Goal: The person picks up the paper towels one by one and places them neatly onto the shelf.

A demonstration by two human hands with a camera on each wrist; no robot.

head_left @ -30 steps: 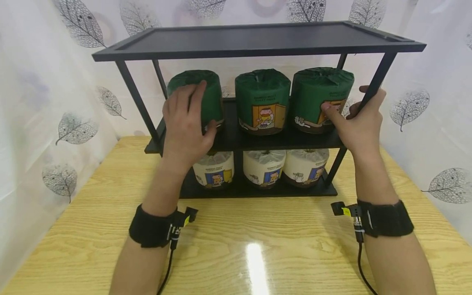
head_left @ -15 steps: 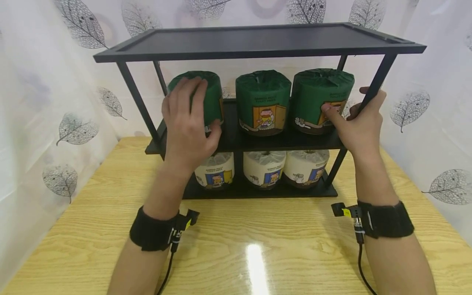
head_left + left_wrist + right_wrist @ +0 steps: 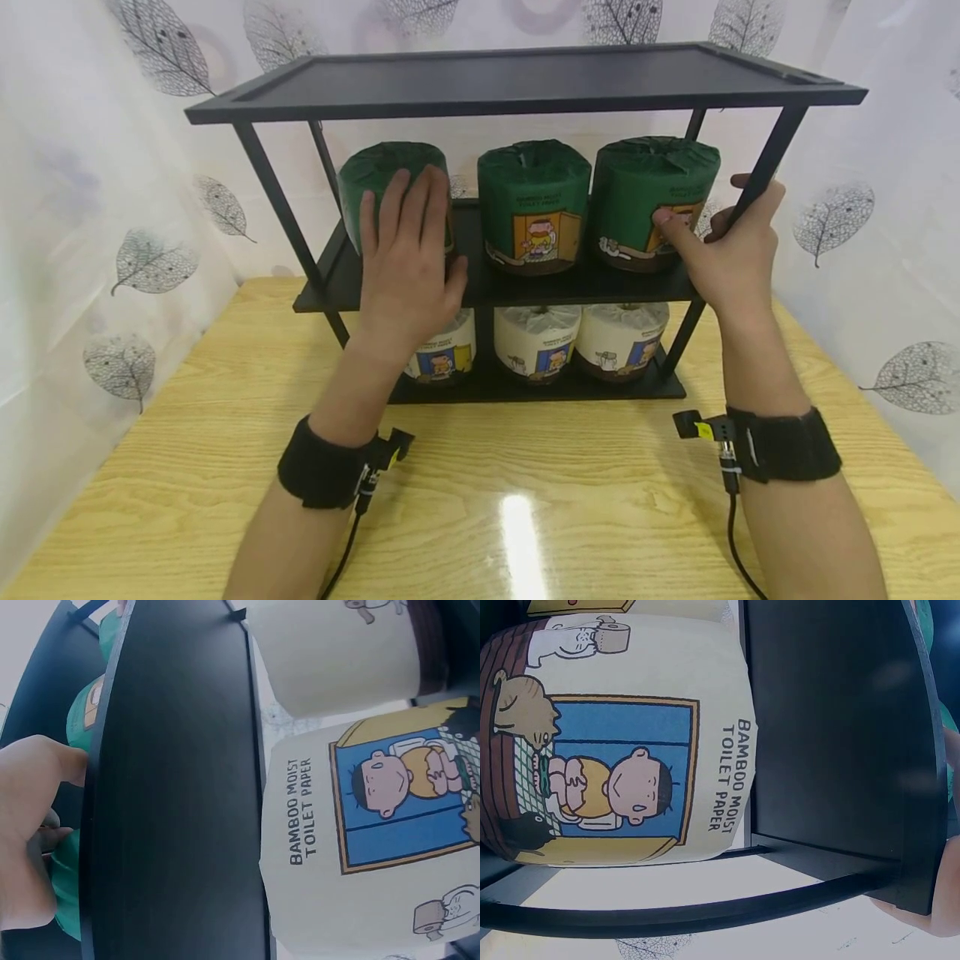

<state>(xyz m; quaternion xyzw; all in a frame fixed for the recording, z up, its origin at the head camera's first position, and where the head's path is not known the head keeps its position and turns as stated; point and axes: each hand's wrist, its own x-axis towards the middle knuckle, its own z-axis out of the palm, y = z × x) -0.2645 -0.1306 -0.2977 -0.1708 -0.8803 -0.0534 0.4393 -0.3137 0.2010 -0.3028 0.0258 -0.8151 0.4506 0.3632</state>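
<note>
Left hand (image 3: 408, 258) now shifted rightward, flat-fingered on left green roll (image 3: 390, 187) (right hand (image 3: 723, 250) gripping rack post (image 3: 761, 179)).

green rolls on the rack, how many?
3, all on the middle shelf: left green roll behind the left hand, middle green roll, right green roll touched by the right hand.

Three white toilet paper rolls (image 3: 537, 342) on the bottom shelf; wooden table (image 3: 525, 517); leaf-print curtain (image 3: 90, 208)
</note>
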